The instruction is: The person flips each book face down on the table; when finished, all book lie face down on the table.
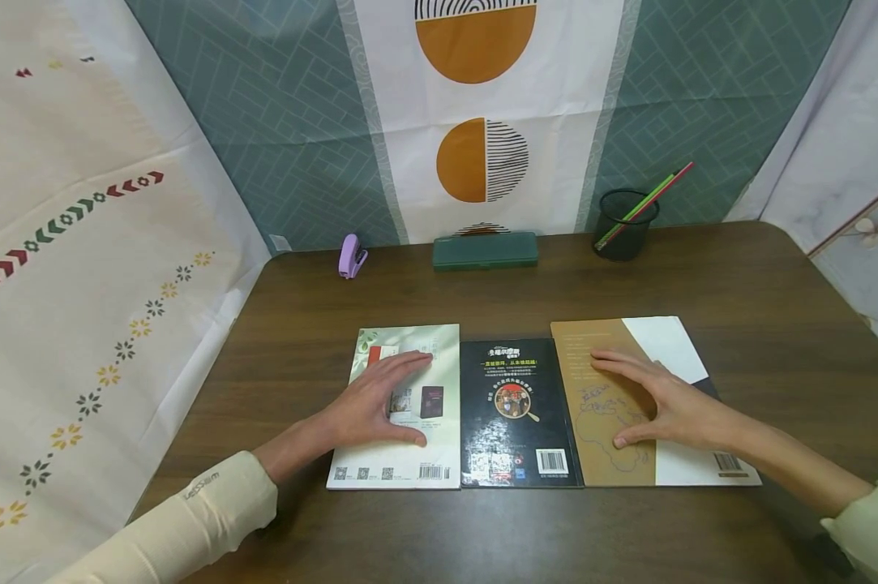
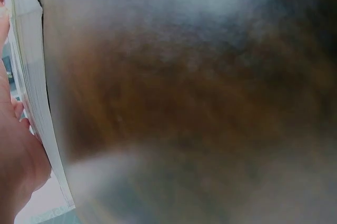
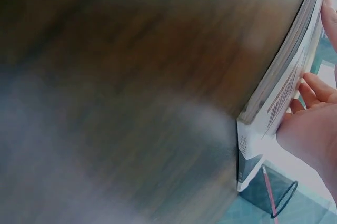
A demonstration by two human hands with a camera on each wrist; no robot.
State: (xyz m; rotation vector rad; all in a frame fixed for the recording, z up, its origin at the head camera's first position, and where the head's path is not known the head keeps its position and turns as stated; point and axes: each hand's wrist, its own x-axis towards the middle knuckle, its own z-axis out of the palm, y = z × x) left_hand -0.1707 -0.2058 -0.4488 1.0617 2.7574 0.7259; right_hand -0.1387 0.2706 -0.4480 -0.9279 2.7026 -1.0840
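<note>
Three books lie flat side by side on the brown table. On the pale green book at the left rests my left hand, its fingers spread and relaxed. My right hand lies over the brown and white book at the right, thumb and fingers apart. Between the hands sits a black book with a round picture and a barcode; neither hand touches it. In the left wrist view the left hand is beside the book's page edges. The right wrist view shows the right hand against its book.
Along the table's back edge stand a purple stapler, a dark green case and a black mesh pen holder with a green and a red pencil. Patterned cloth hangs behind the table.
</note>
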